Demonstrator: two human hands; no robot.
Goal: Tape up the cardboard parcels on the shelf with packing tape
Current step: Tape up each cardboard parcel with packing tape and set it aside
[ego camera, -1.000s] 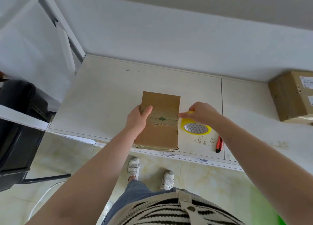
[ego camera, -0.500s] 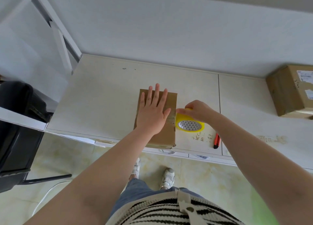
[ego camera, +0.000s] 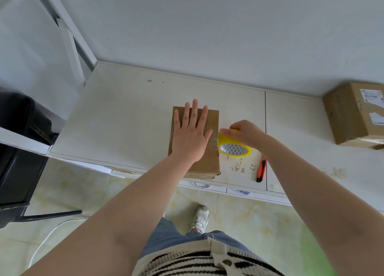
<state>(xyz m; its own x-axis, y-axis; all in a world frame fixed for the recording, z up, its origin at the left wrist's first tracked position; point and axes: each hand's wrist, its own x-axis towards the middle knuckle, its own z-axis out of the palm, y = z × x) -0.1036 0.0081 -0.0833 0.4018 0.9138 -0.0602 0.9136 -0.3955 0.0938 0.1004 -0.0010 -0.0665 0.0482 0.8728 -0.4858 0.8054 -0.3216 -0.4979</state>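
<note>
A small brown cardboard parcel (ego camera: 209, 161) lies flat on the white shelf (ego camera: 128, 120), near its front edge. My left hand (ego camera: 190, 133) presses flat on top of it, fingers straight and spread. A band of clear tape crosses the parcel's middle under my palm. Right beside the parcel's right edge, my right hand (ego camera: 244, 133) grips a yellow roll of packing tape (ego camera: 233, 148), whose grey core faces up. The tape runs from the roll onto the parcel.
A red utility knife (ego camera: 261, 168) lies on the shelf right of the roll. A larger labelled cardboard box (ego camera: 353, 113) stands at the far right against the wall. A black chair (ego camera: 18, 151) is on the left, over tiled floor.
My left hand left the parcel's left edge and spread flat on top of it. My right hand, with the roll, stayed at the parcel's right edge.
</note>
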